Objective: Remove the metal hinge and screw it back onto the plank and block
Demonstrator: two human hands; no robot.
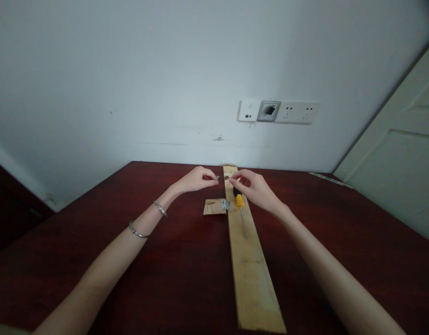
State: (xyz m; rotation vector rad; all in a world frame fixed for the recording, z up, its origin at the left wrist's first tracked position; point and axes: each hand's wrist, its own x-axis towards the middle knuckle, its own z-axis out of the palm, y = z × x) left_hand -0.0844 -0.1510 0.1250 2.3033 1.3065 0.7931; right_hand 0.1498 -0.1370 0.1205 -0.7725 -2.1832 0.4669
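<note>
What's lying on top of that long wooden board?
A screwdriver, partly hidden by the right hand, and part of a metal hinge. The board beneath them is covered.

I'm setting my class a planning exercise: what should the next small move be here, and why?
Probably, the left hand should bring its small piece, too tiny to identify, to the hinge: the piece is pinched between thumb and finger, the hinge spans the short board and long board, and the screwdriver lies close by.
</note>
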